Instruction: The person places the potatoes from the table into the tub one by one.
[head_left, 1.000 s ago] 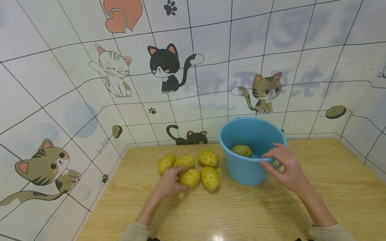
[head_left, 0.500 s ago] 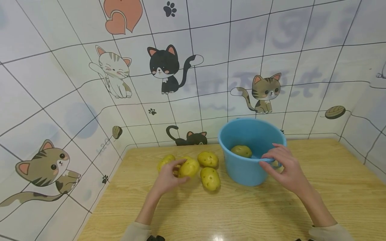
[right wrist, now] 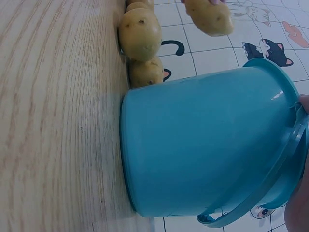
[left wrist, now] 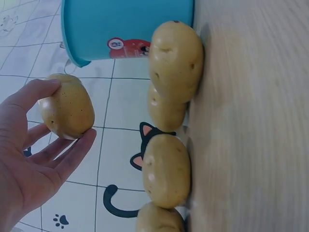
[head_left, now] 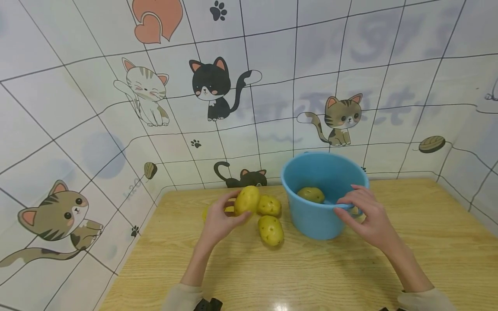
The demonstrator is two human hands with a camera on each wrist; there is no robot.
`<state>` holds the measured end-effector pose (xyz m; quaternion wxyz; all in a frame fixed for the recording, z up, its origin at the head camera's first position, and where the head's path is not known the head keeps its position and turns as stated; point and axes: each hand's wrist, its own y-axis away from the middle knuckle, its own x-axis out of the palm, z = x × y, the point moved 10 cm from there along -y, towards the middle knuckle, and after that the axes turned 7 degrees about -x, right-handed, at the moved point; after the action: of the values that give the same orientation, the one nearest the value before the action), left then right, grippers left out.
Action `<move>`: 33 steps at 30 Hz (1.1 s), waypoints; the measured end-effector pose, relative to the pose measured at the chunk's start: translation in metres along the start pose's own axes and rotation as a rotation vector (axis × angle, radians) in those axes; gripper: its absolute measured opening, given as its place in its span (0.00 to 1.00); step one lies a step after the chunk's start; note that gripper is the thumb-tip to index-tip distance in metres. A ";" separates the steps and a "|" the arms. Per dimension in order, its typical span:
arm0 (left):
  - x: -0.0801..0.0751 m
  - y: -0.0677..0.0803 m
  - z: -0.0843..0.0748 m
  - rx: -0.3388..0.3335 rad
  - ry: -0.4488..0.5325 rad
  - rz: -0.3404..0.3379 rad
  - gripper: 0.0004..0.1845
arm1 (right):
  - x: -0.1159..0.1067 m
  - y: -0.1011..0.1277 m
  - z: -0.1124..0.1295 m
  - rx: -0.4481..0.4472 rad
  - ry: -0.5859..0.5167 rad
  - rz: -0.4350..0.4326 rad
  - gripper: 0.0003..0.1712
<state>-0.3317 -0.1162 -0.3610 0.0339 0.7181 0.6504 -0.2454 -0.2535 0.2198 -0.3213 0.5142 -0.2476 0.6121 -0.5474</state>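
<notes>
We see the left hand [head_left: 218, 222] holding 1 potato [head_left: 247, 200] up off the wooden table [head_left: 319, 268], fingers and thumb curled round it; the left wrist view shows the same potato [left wrist: 66, 105] pinched between fingertips and thumb, clear of the tabletop. It hangs above the loose potatoes, to the left of the blue bucket [head_left: 315, 218] and lower than its rim.

The right hand [head_left: 365, 216] rests on the near right part of the bucket's rim, fingers bent over the edge and the bucket handle [right wrist: 260, 193], gripping it. The bucket stands upright on the table, and 1 potato inside the bucket [head_left: 311, 194] lies on its bottom.

On the table we count 2 potatoes in full sight from the head view: a near potato [head_left: 271, 230] just left of the bucket's base, and a far potato [head_left: 269, 205] behind it, partly covered by the lifted one. A third potato [head_left: 205, 212] peeks out behind the left hand's fingers. The left wrist view shows 4 potatoes in a row on the table, the nearest to the bucket [left wrist: 175, 62] just beside its wall; whether it touches the wall we cannot tell.

Behind the table stands a tiled wall with cartoon cats [head_left: 212, 86]. Pale sleeves [head_left: 183, 298] cover both forearms at the lower edge
</notes>
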 end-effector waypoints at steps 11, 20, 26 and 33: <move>0.018 -0.011 -0.036 0.063 0.022 0.002 0.34 | 0.000 0.002 -0.001 0.000 -0.010 0.004 0.24; 0.026 -0.017 -0.071 0.236 0.073 -0.058 0.34 | 0.000 0.001 0.000 -0.010 -0.006 0.001 0.25; 0.034 -0.020 -0.089 0.268 0.067 -0.068 0.34 | 0.000 0.001 0.000 -0.009 -0.004 0.004 0.25; 0.048 -0.024 -0.103 0.307 0.106 -0.042 0.34 | 0.000 0.002 -0.002 -0.003 0.001 0.009 0.24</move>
<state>-0.3211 -0.0308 -0.2830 -0.1156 0.7131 0.6210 -0.3042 -0.2548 0.2211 -0.3233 0.5162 -0.2455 0.6143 -0.5440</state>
